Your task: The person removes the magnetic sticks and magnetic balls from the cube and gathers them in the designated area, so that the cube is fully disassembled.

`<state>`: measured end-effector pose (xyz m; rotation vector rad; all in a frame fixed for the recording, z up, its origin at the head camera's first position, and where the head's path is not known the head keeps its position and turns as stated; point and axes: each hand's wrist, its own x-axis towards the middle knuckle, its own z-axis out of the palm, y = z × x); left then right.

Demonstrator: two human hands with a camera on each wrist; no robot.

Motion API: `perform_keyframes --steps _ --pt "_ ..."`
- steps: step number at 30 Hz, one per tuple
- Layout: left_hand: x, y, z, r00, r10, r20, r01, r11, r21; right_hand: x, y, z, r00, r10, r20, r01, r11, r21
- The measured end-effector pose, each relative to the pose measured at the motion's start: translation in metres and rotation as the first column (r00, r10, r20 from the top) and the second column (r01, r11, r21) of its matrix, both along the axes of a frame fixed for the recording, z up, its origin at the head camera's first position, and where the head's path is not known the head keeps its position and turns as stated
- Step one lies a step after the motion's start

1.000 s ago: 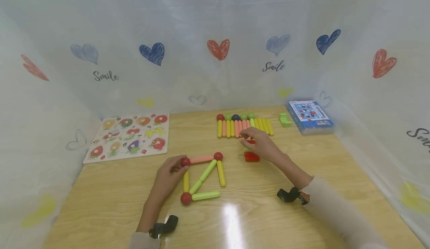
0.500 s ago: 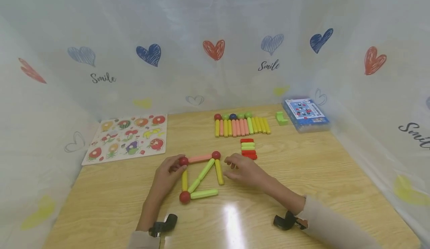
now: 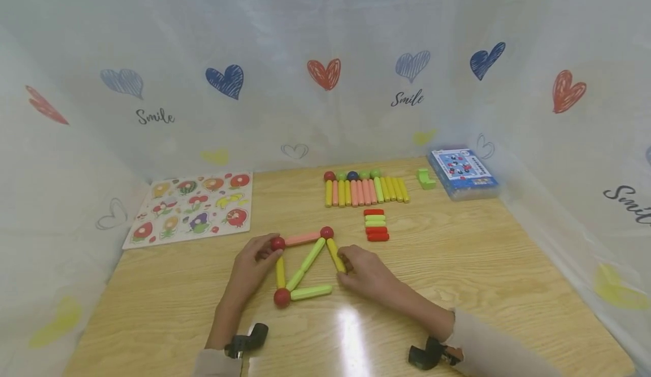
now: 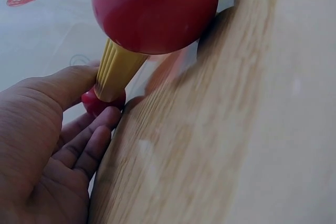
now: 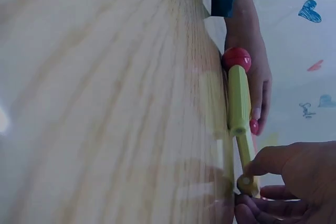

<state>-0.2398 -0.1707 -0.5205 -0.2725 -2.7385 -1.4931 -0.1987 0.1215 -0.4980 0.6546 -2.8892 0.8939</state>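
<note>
One yellow rod (image 3: 334, 253), newly pinched by the right hand (image 3: 367, 273), opens the corner wider; the left hand (image 3: 252, 265) pinches a red ball (image 3: 278, 243).

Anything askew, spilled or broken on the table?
Nothing looks spilled or broken. The stick-and-ball frame looks odd: its near-right corner lacks a ball, and the slanting yellow ridged stick pinched by the right hand doesn't meet the near light-green ridged stick.

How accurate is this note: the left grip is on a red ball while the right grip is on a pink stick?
The colour is wrong: the right grip is on a yellow stick, as the head view shows. The left grip is on a red ball.
</note>
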Motion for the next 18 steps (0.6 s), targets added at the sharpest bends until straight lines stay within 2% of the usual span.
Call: perform_keyframes --steps 4,7,9,12,13,15,18 --pt "0.000 0.001 0.001 1.000 -0.006 0.001 0.006 1.000 -0.004 0.005 0.007 0.003 0.995 -0.074 -0.070 0.071 0.996 -0.049" --pt "0.000 0.001 0.002 1.000 -0.009 0.001 0.009 1.000 -0.002 0.004 0.013 0.002 0.978 -0.068 -0.197 0.058 0.997 -0.054" --pt "0.000 0.001 0.002 1.000 -0.007 -0.002 0.007 1.000 0.002 0.002 0.016 0.000 0.951 -0.042 -0.305 0.030 0.999 -0.044" --pt "0.000 0.000 0.002 1.000 -0.009 -0.004 0.009 1.000 0.009 -0.002 0.019 -0.004 0.899 0.004 -0.439 -0.015 1.000 -0.022" --pt "0.000 0.000 0.002 1.000 -0.010 -0.004 0.010 1.000 0.008 -0.003 0.020 -0.004 0.890 0.014 -0.457 -0.026 0.999 -0.020" --pt "0.000 0.001 0.001 1.000 -0.012 -0.004 0.012 1.000 0.011 -0.004 0.022 -0.005 0.887 0.034 -0.460 -0.047 0.999 -0.016" --pt "0.001 0.001 0.000 1.000 -0.007 0.005 0.007 1.000 0.009 -0.003 0.024 -0.005 0.907 0.057 -0.417 -0.067 0.998 -0.009"
